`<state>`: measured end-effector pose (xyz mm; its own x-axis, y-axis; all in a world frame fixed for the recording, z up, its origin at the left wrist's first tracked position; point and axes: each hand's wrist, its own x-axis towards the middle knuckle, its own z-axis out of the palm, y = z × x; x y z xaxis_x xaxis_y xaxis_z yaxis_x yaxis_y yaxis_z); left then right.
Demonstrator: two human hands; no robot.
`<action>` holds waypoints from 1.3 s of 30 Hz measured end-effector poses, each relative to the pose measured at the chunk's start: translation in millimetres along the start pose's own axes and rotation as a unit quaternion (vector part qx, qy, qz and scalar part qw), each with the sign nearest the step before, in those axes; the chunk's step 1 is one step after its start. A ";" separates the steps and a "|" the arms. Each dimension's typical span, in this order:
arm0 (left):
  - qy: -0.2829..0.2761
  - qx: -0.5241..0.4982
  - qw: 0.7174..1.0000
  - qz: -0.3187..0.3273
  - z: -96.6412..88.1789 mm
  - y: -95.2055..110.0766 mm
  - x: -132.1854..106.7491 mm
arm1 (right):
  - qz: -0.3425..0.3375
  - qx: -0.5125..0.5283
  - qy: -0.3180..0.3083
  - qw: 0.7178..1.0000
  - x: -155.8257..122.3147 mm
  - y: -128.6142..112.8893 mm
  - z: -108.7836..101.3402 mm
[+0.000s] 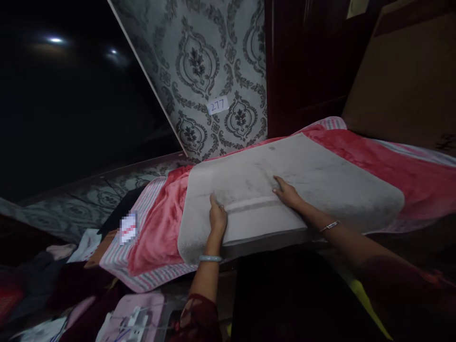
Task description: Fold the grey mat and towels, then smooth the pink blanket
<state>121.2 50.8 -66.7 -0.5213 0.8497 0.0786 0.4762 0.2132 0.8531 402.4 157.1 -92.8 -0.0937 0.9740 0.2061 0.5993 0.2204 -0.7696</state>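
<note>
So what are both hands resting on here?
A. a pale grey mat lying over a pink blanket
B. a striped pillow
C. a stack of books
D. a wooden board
A: the left hand and the right hand both lie flat on a pale grey mat, which is spread over a pink blanket with a striped edge.
</note>
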 end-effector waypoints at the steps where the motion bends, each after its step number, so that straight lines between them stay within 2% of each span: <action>1: 0.006 0.025 1.000 0.012 0.8 1.3 -1.2 | 0.008 -0.012 0.003 1.000 -0.5 -2.1 0.3; 4: 0.022 -0.030 0.999 0.007 -5.0 -0.7 -0.2 | 0.048 -0.001 0.020 0.999 -3.3 -5.8 -6.3; 7: 0.015 -0.102 0.994 -0.025 -21.6 -11.9 -0.4 | 0.109 0.061 0.013 0.992 -13.3 0.3 -22.8; 10: -0.057 -0.161 0.983 -0.063 -39.3 -25.5 -10.0 | 0.171 0.140 -0.064 0.973 -34.4 12.3 -42.7; 12: -0.117 -0.228 0.964 -0.073 -46.5 -30.8 -19.8 | 0.198 0.199 -0.124 0.952 -51.1 17.4 -54.3; 15: -0.184 -0.290 0.936 -0.079 -48.9 -30.1 -32.5 | 0.203 0.253 -0.174 0.930 -69.8 16.1 -64.8; 17: -0.211 -0.274 0.934 -0.089 -47.5 -25.5 -37.0 | 0.203 0.273 -0.195 0.920 -74.7 11.2 -66.7; 20: -0.190 -0.184 0.962 -0.067 -45.3 -17.2 -38.1 | 0.188 0.272 -0.196 0.923 -72.6 3.2 -64.3; 22: -0.150 -0.134 0.979 -0.043 -44.3 -12.6 -36.8 | 0.162 0.226 -0.163 0.947 -68.9 -0.9 -61.6; 25: -0.085 -0.083 0.993 -0.020 -42.1 -8.2 -35.4 | 0.117 0.051 -0.071 0.989 -65.9 -5.2 -57.9; 28: -0.035 -0.034 0.999 -0.004 -39.3 -7.7 -36.6 | 0.093 -0.126 -0.025 0.987 -68.4 -7.3 -53.6; 30: -0.025 -0.018 1.000 -0.004 -38.7 -9.5 -37.8 | 0.092 -0.166 -0.031 0.981 -71.0 -6.3 -51.3; 32: -0.036 -0.019 0.999 -0.005 -40.2 -12.7 -38.2 | 0.091 -0.146 -0.042 0.984 -72.8 -2.5 -51.4; 35: -0.073 -0.048 0.996 -0.007 -44.8 -18.6 -37.9 | 0.089 -0.015 -0.072 0.993 -73.7 7.5 -56.5; 39: -0.133 -0.127 0.982 -0.033 -48.9 -22.4 -36.3 | 0.142 0.166 -0.126 0.968 -74.5 17.1 -65.3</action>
<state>94.8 -8.4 -63.4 -0.3257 0.9412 -0.0902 0.2370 0.1736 0.9559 471.6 84.9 -81.8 -0.1791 0.9701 -0.1638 0.3442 -0.0941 -0.9342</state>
